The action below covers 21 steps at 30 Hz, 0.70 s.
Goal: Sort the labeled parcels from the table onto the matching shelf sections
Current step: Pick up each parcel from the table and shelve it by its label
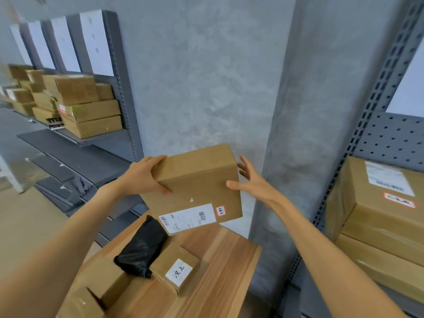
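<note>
Head view: a person lifts a flat cardboard parcel clear above the far edge of a wooden tabletop, in front of a grey concrete wall. The left hand grips the parcel's left edge, fingers curled over the top face and thumb pressed on the face turned toward the camera. The right hand is spread open just beside the parcel's right edge, fingers straight; its thumb tip lies at the cardboard, though whether it actually touches cannot be told. A white shipping label with barcodes and a small red-bordered sticker sit along the parcel's lower edge.

On the tabletop below, a black plastic-wrapped package lies tilted near the far left corner, resting against a small box that carries a white handwritten label. More cardboard boxes crowd the tabletop's near left edge.

At left, a grey metal shelf unit holds stacked brown boxes, with white sheets hung above them. At right, a second shelf unit with a pegboard back holds stacked large cartons, the top one bearing a white label and a red-bordered sticker.
</note>
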{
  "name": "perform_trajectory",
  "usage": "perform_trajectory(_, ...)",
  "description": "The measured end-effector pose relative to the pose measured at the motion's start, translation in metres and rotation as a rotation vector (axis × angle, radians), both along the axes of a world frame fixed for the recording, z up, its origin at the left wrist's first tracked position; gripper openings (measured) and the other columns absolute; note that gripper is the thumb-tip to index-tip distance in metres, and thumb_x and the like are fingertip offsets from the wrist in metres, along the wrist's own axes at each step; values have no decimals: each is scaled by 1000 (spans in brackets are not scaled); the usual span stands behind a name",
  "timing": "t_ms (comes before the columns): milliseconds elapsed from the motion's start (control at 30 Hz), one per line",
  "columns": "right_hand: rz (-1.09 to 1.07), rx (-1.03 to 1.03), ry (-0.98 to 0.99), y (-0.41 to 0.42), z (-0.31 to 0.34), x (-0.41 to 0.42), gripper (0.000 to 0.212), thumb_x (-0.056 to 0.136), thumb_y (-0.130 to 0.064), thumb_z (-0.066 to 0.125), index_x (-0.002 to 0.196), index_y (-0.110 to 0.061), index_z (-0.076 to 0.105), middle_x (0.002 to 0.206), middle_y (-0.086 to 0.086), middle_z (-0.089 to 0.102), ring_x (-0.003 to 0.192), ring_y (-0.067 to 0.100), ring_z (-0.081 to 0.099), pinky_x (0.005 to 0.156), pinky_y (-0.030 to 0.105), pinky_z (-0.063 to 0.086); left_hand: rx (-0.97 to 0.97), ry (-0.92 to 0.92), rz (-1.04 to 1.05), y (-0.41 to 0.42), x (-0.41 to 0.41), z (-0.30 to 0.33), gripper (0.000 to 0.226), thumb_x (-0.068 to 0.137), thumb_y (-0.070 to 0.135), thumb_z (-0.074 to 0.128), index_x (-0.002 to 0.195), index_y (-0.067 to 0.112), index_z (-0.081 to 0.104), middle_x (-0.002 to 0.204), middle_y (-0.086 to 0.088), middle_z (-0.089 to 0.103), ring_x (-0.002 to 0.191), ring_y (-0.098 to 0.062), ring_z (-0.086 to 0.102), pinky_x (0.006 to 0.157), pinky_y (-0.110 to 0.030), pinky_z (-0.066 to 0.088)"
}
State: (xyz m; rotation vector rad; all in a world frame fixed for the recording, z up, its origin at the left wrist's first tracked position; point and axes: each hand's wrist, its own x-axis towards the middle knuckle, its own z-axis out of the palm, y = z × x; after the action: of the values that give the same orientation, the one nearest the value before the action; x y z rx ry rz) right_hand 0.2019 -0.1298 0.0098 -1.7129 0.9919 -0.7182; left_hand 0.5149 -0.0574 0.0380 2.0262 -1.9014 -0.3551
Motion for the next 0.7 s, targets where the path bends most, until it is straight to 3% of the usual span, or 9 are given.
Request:
perform_trajectory(100, 15, 15, -4, -2, 1, -1, 126, 59, -44, 88, 154, -31, 6, 156, -9, 27, 141, 11, 31, 115, 38, 31, 56, 153, -27, 7, 0, 24, 125, 37, 64, 71, 148, 30, 25, 132, 9, 36, 119, -14, 39, 100, -32, 34)
perform_trajectory(200, 32, 10, -54, -1, 2, -1, 100, 72, -23, 86, 150, -28, 24, 140, -6, 50, 117, 7, 56, 89, 22, 51, 108, 213, -78, 8, -6, 39, 122, 41, 56, 77, 148, 30, 26, 132, 12, 38, 116, -10, 41, 97, -28, 33)
perform_trajectory(267, 5, -12, -68, -1, 1, 0, 91, 72, -20, 85, 145, -30, 32, 129, -9, 57, 111, 6, 59, 80, 18, 52, 115, 226, -91, 7, -6, 43, 123, 42, 55, 80, 149, 31, 25, 138, 11, 36, 119, -10, 39, 101, -29, 33)
perform_trajectory(467, -168, -71, -185, -4, -2, 8, 107, 45, -50, 90, 139, -35, 42, 121, -12, 63, 103, 5, 65, 86, 30, 56, -163, 452, 34, 4, 3, 38, 131, 51, 57, 85, 153, 35, 7, 155, 3, 20, 142, -21, 24, 115, -47, 27)
perform_trajectory(567, -256, -62, -274, -6, 5, 13, 104, 47, -51, 89, 138, -32, 43, 120, -11, 63, 101, 8, 67, 86, 33, 57, -302, 540, 152, 5, 2, 35, 129, 55, 50, 78, 154, 28, -2, 161, 2, 9, 147, -22, 13, 116, -51, 22)
perform_trajectory(700, -335, -1, -418, -9, 18, 21, 79, 61, -43, 87, 130, -26, 50, 115, -9, 68, 98, 9, 69, 84, 35, 58, -339, 743, 248, 10, -6, 22, 118, 68, 42, 78, 154, 27, -2, 160, 2, 17, 144, -22, 22, 114, -48, 28)
